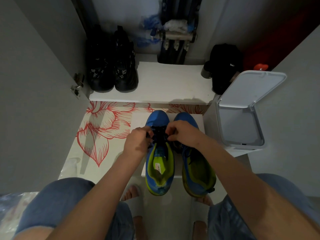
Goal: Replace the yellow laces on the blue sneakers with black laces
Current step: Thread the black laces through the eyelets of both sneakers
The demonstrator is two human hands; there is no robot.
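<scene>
Two blue sneakers with lime-green lining stand side by side on the floor, toes pointing away from me: the left sneaker and the right sneaker. A black lace runs through the left sneaker's eyelets. My left hand pinches the lace on the shoe's left side. My right hand pinches it on the right side, over the tongue. Dark lacing also shows on the right sneaker, partly hidden by my right forearm. No yellow lace is in view.
A pair of black shoes stands on a white shelf ahead. A black bag sits at its right end. An open-lidded white bin stands to the right of the sneakers. A red flower-patterned mat lies to the left.
</scene>
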